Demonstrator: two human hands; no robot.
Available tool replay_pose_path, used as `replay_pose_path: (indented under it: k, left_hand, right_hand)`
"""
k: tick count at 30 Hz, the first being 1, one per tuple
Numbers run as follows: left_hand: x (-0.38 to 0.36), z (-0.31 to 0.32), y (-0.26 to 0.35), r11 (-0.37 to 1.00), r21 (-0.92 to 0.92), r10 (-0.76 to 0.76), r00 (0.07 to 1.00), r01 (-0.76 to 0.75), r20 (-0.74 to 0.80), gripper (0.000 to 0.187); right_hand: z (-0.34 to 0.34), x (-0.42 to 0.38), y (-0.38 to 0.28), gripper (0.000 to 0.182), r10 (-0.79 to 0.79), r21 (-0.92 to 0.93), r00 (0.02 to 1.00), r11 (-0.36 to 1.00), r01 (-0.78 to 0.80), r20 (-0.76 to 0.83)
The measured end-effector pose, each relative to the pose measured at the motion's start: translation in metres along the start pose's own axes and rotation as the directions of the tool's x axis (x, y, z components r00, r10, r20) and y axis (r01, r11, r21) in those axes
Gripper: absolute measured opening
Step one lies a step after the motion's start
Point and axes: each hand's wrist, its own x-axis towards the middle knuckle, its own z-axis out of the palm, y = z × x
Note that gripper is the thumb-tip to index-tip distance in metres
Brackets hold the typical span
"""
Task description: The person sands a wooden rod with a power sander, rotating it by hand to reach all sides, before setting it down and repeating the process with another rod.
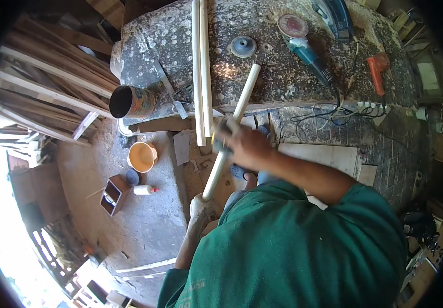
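Note:
A pale round wooden rod (247, 90) slants from the workbench edge down towards my body. Around its lower end my left hand (199, 209), in a light glove, is closed. My right hand (249, 147), blurred by motion, is at the rod's middle and covers part of it. In its fingers is a dark pad with a yellow edge (220, 137), pressed against the rod; its exact kind is hidden by the blur. Two long pale wood strips (201, 66) lie side by side just left of the rod, jutting past the bench edge.
The speckled workbench (165, 36) holds an angle grinder (308, 59), a backing disc (243, 46), a metal square (167, 84), a rusty can (134, 101) and a red-orange tool (377, 72). Below are cables (329, 110), an orange bowl (142, 157), a wooden box (114, 195) and a white bottle (143, 190).

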Motion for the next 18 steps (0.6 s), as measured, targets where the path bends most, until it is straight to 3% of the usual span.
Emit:
replay_pose_path:
  k: [3,4,5,6,7,10,11,13,14,15,16,18]
  left_hand:
    - [-0.009,-0.008,0.016,1.000,0.019,-0.011,1.000,0.011,-0.002,0.039]
    - [-0.012,-0.009,0.019,0.999,0.043,-0.002,1.000,0.003,-0.020,0.039]
    - [-0.013,-0.011,0.020,0.998,0.068,0.011,0.999,-0.008,-0.039,0.039]
    - [-0.012,-0.012,0.021,0.997,0.070,0.025,0.998,-0.022,-0.049,0.038]
    - [-0.011,-0.012,0.020,0.997,0.069,0.037,0.998,-0.032,-0.060,0.037]
    - [-0.019,-0.020,0.023,0.995,0.100,0.043,0.991,-0.030,-0.127,0.035]
    - [-0.021,-0.023,0.027,0.993,0.114,0.044,0.987,-0.027,-0.152,0.034]
    - [-0.024,-0.027,0.033,0.987,0.159,0.040,0.984,-0.012,-0.175,0.032]
    - [-0.024,-0.027,0.034,0.983,0.184,0.038,0.982,-0.003,-0.185,0.031]
    - [-0.025,-0.026,0.033,0.989,0.147,0.041,0.982,-0.014,-0.185,0.029]
    - [-0.026,-0.025,0.034,0.988,0.154,0.029,0.983,-0.001,-0.181,0.030]
    - [-0.029,-0.026,0.037,0.985,0.173,0.009,0.984,0.022,-0.175,0.030]
  right_hand:
    - [-0.047,0.047,0.058,0.062,0.298,-0.226,0.953,0.926,-0.304,-0.059]
    - [-0.048,0.061,0.096,0.067,0.250,-0.287,0.952,0.912,-0.293,-0.178]
    - [-0.037,0.079,0.141,0.076,0.305,-0.235,0.894,0.890,-0.390,-0.328]
    - [-0.087,0.089,0.124,0.079,0.519,-0.155,0.845,0.831,-0.534,-0.127]
    - [-0.092,0.095,0.140,0.085,0.479,-0.265,0.852,0.811,-0.522,-0.213]
    - [-0.086,0.094,0.140,0.084,0.506,-0.173,0.829,0.818,-0.549,-0.237]
    - [-0.075,0.091,0.128,0.086,0.514,-0.165,0.841,0.826,-0.539,-0.171]
    - [-0.043,0.063,0.096,0.083,0.278,-0.179,0.941,0.933,-0.312,-0.193]
    - [-0.031,0.054,0.067,0.079,0.323,-0.150,0.945,0.933,-0.326,-0.047]
    - [-0.016,0.038,0.038,0.073,0.172,-0.169,0.975,0.966,-0.195,-0.143]
    - [-0.015,0.025,0.017,0.067,0.116,-0.020,0.992,0.993,-0.115,0.057]
    - [0.001,0.005,-0.007,0.067,-0.094,0.047,0.995,0.995,0.092,0.039]
